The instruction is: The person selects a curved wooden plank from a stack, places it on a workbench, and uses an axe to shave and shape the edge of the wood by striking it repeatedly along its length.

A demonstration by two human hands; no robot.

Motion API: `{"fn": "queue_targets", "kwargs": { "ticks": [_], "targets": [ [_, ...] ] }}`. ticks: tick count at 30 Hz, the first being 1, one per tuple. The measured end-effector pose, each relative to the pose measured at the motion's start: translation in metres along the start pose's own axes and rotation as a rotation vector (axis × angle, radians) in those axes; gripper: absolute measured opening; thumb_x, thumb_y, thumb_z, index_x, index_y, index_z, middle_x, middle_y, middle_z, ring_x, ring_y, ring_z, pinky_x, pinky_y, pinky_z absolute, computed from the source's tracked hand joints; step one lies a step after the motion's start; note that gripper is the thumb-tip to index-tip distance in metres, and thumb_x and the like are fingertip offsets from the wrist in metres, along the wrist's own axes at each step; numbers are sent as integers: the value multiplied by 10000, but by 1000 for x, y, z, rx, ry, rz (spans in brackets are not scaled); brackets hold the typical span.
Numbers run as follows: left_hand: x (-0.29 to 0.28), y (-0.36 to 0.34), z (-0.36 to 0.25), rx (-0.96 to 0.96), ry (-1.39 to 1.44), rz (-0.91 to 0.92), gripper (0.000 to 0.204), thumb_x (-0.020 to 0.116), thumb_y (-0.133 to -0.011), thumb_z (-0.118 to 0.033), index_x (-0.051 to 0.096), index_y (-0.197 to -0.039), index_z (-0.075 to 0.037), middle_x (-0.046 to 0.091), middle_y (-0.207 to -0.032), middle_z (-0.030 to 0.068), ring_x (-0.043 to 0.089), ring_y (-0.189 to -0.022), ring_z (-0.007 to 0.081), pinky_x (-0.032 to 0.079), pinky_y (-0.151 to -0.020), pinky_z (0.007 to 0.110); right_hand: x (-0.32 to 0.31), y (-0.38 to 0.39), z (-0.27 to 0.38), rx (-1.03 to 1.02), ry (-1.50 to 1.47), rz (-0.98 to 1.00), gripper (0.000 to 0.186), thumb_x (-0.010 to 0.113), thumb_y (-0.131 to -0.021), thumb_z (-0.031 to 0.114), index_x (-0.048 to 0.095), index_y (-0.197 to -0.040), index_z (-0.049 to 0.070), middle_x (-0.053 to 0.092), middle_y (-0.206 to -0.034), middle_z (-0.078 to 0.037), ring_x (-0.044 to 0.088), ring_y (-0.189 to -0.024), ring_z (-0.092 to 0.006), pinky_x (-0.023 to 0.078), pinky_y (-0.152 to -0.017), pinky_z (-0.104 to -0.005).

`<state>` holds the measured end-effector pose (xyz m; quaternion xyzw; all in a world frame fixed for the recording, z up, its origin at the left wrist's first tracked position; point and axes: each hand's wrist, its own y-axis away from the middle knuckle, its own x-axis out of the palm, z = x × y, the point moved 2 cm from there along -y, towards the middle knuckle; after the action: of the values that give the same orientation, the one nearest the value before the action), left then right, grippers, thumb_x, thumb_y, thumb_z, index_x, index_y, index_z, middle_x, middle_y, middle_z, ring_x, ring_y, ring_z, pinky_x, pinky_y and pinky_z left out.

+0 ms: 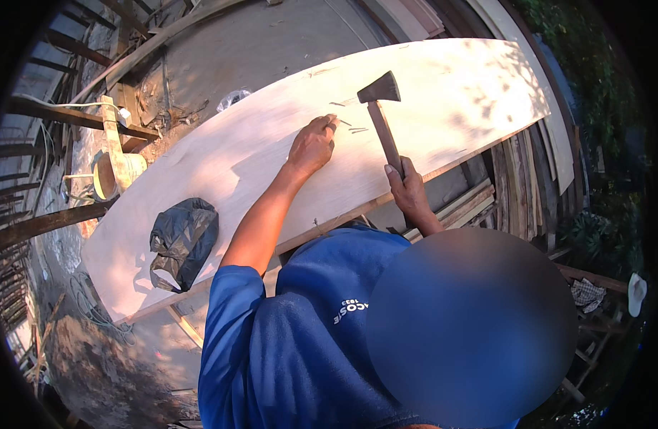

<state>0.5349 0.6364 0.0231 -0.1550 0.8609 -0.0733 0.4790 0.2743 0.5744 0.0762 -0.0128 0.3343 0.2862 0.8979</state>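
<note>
A pale plywood sheet [264,164] stretches across the view in front of me. My right hand [409,189] is closed around the wooden handle of a hatchet [386,132]. The dark head of this tool points away from me, over the board. Farther left, my left hand [313,146] rests at the plywood with its fingers curled together. Whatever they pinch, if anything, is too small to make out. Several thin nails [358,130] lie on the sheet just beyond and to the right of those fingertips.
A crumpled black plastic bag [184,239] sits on the board's left part. Stacked wooden planks [518,186] stand at the right. At the far left are a yellowish round container [118,171] and dark timber beams [50,225]. Strong sunlight and leaf shadows cross the plywood.
</note>
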Motion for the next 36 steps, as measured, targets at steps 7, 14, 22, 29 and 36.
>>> {"fn": "queue_targets", "kwargs": {
  "ticks": [7, 14, 22, 29, 36],
  "targets": [
    [50, -36, -31, 108, -136, 96, 329, 628, -894, -82, 680, -1205, 11, 674, -1239, 180, 613, -1214, 347, 523, -1044, 426, -54, 10, -74, 160, -281, -175, 317, 649, -1027, 270, 586, -1117, -27, 561, -683, -85, 528, -639, -121, 450, -562, -368],
    [65, -45, -58, 66, -429, 195, 68, 627, -849, -50, 648, -909, -28, 634, -914, 116, 657, -938, 292, 559, -807, 454, -69, 1, -102, 197, -250, -46, 326, 655, -1021, 262, 583, -1141, -32, 629, -751, -135, 590, -648, -170, 468, -572, -383],
    [71, -60, -70, -13, -614, 128, 120, 653, -809, -89, 714, -904, -50, 690, -870, 87, 671, -897, 224, 488, -772, 402, -53, -30, -90, 48, -151, 146, 360, 659, -1013, 286, 577, -1182, -20, 652, -797, -217, 651, -714, -270, 505, -668, -424],
    [28, -32, -68, -647, 161, -82, 238, 638, -843, -142, 763, -988, 0, 725, -964, 209, 700, -900, 382, 558, -863, 437, -35, -41, -92, 66, -203, 255, 260, 604, -1042, 253, 548, -1071, 1, 563, -732, -92, 513, -674, -165, 449, -618, -360],
    [-36, 113, -88, -962, 943, -403, 152, 693, -957, -136, 706, -980, 13, 727, -920, 95, 717, -850, 168, 598, -753, 314, 4, -51, -65, -163, -126, 357, 247, 600, -1043, 253, 548, -1056, 12, 536, -676, -68, 496, -584, -139, 409, -521, -353]
  ]
}}
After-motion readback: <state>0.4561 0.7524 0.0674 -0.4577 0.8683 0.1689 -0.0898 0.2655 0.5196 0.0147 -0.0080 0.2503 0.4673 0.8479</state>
